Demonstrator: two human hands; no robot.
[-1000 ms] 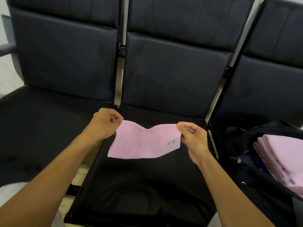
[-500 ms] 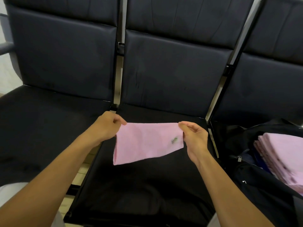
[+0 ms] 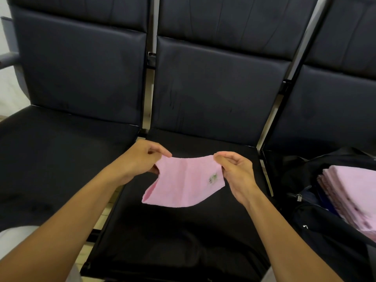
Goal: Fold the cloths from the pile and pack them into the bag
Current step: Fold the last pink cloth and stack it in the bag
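Row of dark padded seats (image 3: 213, 94) fills view. Black bag (image 3: 325, 231) sits open on right seat – stack of folded pink cloths (image 3: 352, 192) inside it. Pink cloth (image 3: 183, 182) held in air above middle seat, well apart from bag, upper edge stretched between hands, lower part hanging loose, small green mark near its right side. Left hand (image 3: 140, 159) pinches upper left corner – right hand (image 3: 236, 169) pinches upper right corner.
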